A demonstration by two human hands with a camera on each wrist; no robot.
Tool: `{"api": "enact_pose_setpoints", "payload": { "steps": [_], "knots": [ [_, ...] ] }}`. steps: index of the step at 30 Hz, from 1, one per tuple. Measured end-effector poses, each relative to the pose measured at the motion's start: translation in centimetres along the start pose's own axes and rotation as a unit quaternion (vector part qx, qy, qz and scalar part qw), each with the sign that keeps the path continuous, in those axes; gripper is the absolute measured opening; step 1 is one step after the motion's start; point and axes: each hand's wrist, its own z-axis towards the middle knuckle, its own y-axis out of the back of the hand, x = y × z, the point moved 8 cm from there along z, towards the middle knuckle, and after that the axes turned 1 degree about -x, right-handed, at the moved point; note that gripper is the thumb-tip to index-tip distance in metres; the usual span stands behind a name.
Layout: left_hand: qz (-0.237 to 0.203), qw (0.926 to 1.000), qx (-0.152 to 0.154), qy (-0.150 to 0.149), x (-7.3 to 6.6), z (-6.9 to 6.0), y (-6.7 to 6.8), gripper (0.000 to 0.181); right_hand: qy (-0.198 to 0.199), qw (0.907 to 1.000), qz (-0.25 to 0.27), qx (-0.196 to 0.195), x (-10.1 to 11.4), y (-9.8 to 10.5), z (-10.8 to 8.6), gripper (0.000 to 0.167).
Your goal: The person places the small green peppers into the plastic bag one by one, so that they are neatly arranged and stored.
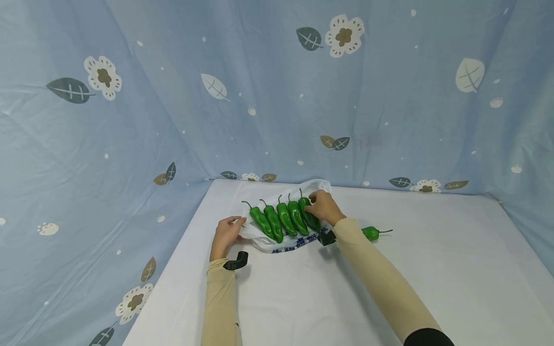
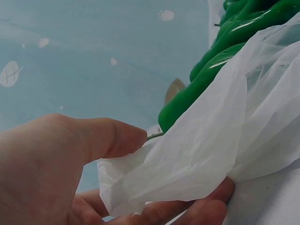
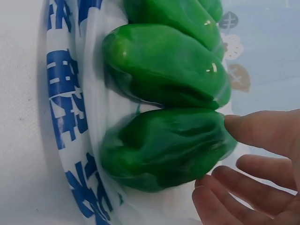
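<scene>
Several green chili peppers [image 1: 285,218] lie side by side, stems pointing away, on a white plastic bag [image 1: 259,240] with blue printing. At the bag's left edge my left hand [image 1: 227,233] holds the plastic between thumb and fingers; the left wrist view shows the thumb above it and fingertips beneath. My right hand [image 1: 324,207] is at the rightmost pepper [image 3: 168,150] in the row. In the right wrist view its thumb presses near the stem end and curled fingers touch the side, pinching it.
Another green pepper [image 1: 371,233] lies on the white tabletop [image 1: 454,269] to the right, partly hidden by the right forearm. A blue patterned curtain [image 1: 268,120] hangs behind and at the left of the table. Both wrists carry black cameras [image 1: 236,260].
</scene>
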Motion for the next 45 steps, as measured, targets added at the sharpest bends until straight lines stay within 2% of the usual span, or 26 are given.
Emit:
{"api": "enact_pose_setpoints", "payload": {
  "steps": [11, 24, 35, 45],
  "knots": [
    [0.003, 1.0000, 0.001, -0.001, 0.2, 0.1, 0.0, 0.053, 0.037, 0.9989, 0.020, -0.019, 1.4, 1.9, -1.3, 0.051],
    [0.003, 1.0000, 0.002, 0.002, 0.2, 0.2, 0.0, 0.054, 0.064, 0.9960, 0.040, -0.046, 2.6, 4.4, -3.3, 0.046],
    [-0.001, 1.0000, 0.001, 0.006, 0.1, 0.1, 0.0, 0.054, 0.076, 0.9933, 0.057, -0.067, 3.0, 6.2, -5.4, 0.048],
    [-0.004, 1.0000, 0.004, 0.004, 0.1, 0.1, -0.1, 0.055, 0.064, 0.9932, 0.053, -0.082, 2.3, 7.3, -6.7, 0.049]
  ]
}}
